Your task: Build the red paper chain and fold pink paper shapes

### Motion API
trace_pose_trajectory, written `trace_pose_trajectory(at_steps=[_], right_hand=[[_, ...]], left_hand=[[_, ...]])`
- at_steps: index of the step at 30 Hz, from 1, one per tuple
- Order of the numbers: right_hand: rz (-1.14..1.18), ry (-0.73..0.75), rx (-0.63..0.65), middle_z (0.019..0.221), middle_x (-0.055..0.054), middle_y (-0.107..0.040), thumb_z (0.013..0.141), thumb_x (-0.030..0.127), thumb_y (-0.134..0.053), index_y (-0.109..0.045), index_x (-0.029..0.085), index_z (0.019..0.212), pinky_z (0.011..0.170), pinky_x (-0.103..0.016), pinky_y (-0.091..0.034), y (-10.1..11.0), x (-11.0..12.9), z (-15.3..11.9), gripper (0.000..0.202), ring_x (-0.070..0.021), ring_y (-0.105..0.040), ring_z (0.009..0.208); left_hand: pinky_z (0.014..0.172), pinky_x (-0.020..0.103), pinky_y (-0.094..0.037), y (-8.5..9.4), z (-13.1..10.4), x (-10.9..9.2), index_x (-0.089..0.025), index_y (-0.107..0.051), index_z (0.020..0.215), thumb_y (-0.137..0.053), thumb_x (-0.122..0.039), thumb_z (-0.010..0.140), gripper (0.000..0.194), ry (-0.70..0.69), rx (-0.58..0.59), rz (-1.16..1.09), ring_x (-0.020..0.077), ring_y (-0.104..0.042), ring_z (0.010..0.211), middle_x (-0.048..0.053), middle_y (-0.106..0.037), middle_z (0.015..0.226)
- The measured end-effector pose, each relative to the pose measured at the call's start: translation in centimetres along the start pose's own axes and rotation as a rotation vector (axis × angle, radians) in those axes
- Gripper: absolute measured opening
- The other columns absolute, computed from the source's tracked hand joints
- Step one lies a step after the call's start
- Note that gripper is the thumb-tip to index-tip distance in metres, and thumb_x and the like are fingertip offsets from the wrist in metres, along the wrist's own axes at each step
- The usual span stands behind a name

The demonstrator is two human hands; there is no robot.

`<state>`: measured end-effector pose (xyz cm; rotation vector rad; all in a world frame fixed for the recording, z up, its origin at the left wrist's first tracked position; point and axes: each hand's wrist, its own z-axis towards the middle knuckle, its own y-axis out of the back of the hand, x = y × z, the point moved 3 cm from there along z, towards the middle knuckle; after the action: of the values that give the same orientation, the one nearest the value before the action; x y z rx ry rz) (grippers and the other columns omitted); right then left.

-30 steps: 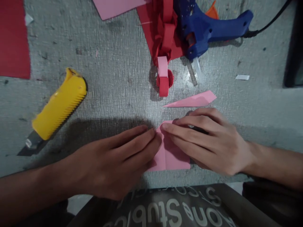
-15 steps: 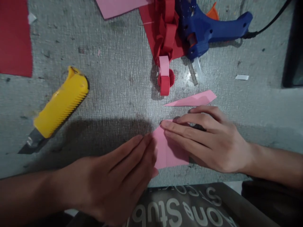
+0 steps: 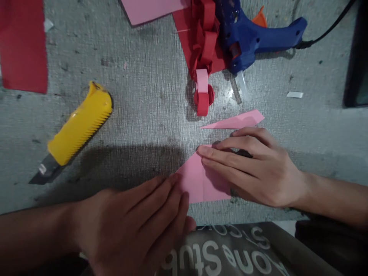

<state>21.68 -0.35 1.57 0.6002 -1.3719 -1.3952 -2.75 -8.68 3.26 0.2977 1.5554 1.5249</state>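
A piece of pink paper [image 3: 198, 182] with a faint crease lies flat at the table's near edge, its upper left side slanting. My right hand [image 3: 253, 165] rests on its upper right part, fingers stretched out and pressing it down. Over its left end lies my left hand [image 3: 143, 222], fingers straight and side by side, hiding that corner; the thumb shows just below the paper. Just beyond my right fingertips is a narrow, pointed pink paper piece [image 3: 235, 119], apart from the larger one.
A yellow utility knife [image 3: 82, 124] with its blade out lies at left. Farther back are a red paper chain [image 3: 208, 46], a blue glue gun [image 3: 258, 34] with a cord, a red sheet [image 3: 24, 50] and a pink sheet [image 3: 152, 9]. A dark object [image 3: 356, 69] stands at the right edge.
My left hand has slid left and slightly down along the pink paper, uncovering more of its slanted left side. My right hand has stayed nearly in place. The whole view has shifted slightly.
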Motion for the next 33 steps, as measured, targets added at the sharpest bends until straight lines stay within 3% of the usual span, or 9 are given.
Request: trace_pose_trajectory(at_steps=[2, 4, 6, 10, 14, 18, 22, 28, 33], right_hand=[[-0.002, 0.015, 0.004, 0.148, -0.003, -0.073, 0.109, 0.013, -0.060, -0.076, 0.015, 0.125, 0.101, -0.048, -0.055, 0.0, -0.1, 0.0, 0.022, -0.0255, -0.073, 0.118], [0.008, 0.036, -0.006, 0.148, -0.004, -0.073, 0.109, 0.013, -0.060, -0.076, 0.015, 0.119, 0.101, -0.047, -0.057, 0.1, -0.1, 0.1, 0.020, -0.0252, -0.073, 0.118], [0.033, 0.039, -0.047, 0.145, -0.005, -0.075, 0.108, 0.012, -0.060, -0.076, 0.016, 0.116, 0.101, -0.047, -0.058, 0.3, -0.1, 0.1, 0.018, -0.0251, -0.073, 0.119], [-0.006, -0.038, -0.177, 0.109, -0.009, -0.084, 0.099, 0.015, -0.077, -0.077, 0.013, 0.113, 0.082, -0.045, -0.058, 0.9, -0.5, -0.1, 0.015, -0.0256, -0.070, 0.093], [-0.135, -0.140, -0.165, 0.086, -0.002, -0.079, 0.100, 0.030, -0.081, -0.075, 0.018, 0.111, 0.074, -0.043, -0.044, 0.6, -0.7, -0.3, 0.018, -0.0198, -0.062, 0.073], [-0.180, -0.220, -0.127, 0.081, -0.002, -0.076, 0.102, 0.044, -0.077, -0.076, 0.020, 0.117, 0.078, -0.045, -0.036, 0.3, -0.8, -0.2, 0.028, -0.0203, -0.063, 0.071], [-0.223, -0.227, -0.128, 0.078, -0.002, -0.075, 0.103, 0.053, -0.075, -0.075, 0.018, 0.113, 0.076, -0.044, -0.035, 0.2, -0.7, -0.2, 0.036, -0.0199, -0.062, 0.069], [-0.182, -0.220, -0.139, 0.092, -0.003, -0.080, 0.101, 0.050, -0.078, -0.069, 0.019, 0.101, 0.074, -0.047, -0.037, 0.3, -0.9, -0.2, 0.032, -0.0243, -0.067, 0.074], [-0.072, -0.229, -0.151, 0.094, -0.004, -0.079, 0.106, 0.045, -0.073, -0.061, 0.022, 0.097, 0.072, -0.044, -0.041, 0.4, -0.9, 0.1, 0.027, -0.0226, -0.068, 0.075]], left_hand=[[0.109, 0.040, -0.065, -0.2, 0.4, 1.2, -0.013, -0.074, 0.129, -0.058, -0.018, 0.109, 0.026, -0.084, 0.013, 0.015, 0.0243, -0.072, 0.128, 0.008, -0.079, 0.133], [0.098, 0.037, -0.066, -0.5, 0.8, 2.2, -0.011, -0.075, 0.121, -0.056, -0.018, 0.108, 0.024, -0.266, -0.017, 0.005, 0.0247, -0.073, 0.120, 0.011, -0.078, 0.131], [0.092, 0.036, -0.065, -0.7, 1.4, 3.2, -0.011, -0.077, 0.114, -0.054, -0.016, 0.107, 0.025, -0.323, -0.018, -0.007, 0.0250, -0.074, 0.114, 0.014, -0.078, 0.129], [0.092, 0.038, -0.064, -0.8, 2.0, 3.6, -0.010, -0.076, 0.110, -0.052, -0.014, 0.106, 0.025, -0.324, -0.051, -0.003, 0.0255, -0.073, 0.113, 0.015, -0.078, 0.127], [0.102, 0.041, -0.066, -0.6, 2.3, 3.2, -0.007, -0.076, 0.115, -0.053, -0.014, 0.106, 0.026, -0.327, -0.029, 0.019, 0.0286, -0.073, 0.120, 0.014, -0.078, 0.128], [0.118, 0.045, -0.063, -0.7, 2.4, 3.3, -0.004, -0.077, 0.116, -0.057, -0.013, 0.104, 0.024, -0.271, -0.037, -0.016, 0.0327, -0.072, 0.129, 0.014, -0.078, 0.126], [0.118, 0.047, -0.064, -1.2, 2.1, 3.3, -0.001, -0.075, 0.122, -0.067, -0.015, 0.101, 0.026, -0.260, -0.043, -0.022, 0.0335, -0.073, 0.130, 0.017, -0.076, 0.135], [0.111, 0.044, -0.068, -1.0, 2.2, 3.3, -0.002, -0.076, 0.120, -0.067, -0.018, 0.104, 0.024, -0.289, -0.046, 0.049, 0.0321, -0.075, 0.128, 0.019, -0.077, 0.135], [0.118, 0.047, -0.065, -1.2, 2.2, 3.4, -0.004, -0.076, 0.123, -0.069, -0.019, 0.104, 0.025, -0.272, -0.035, 0.042, 0.0323, -0.072, 0.134, 0.017, -0.076, 0.139]])
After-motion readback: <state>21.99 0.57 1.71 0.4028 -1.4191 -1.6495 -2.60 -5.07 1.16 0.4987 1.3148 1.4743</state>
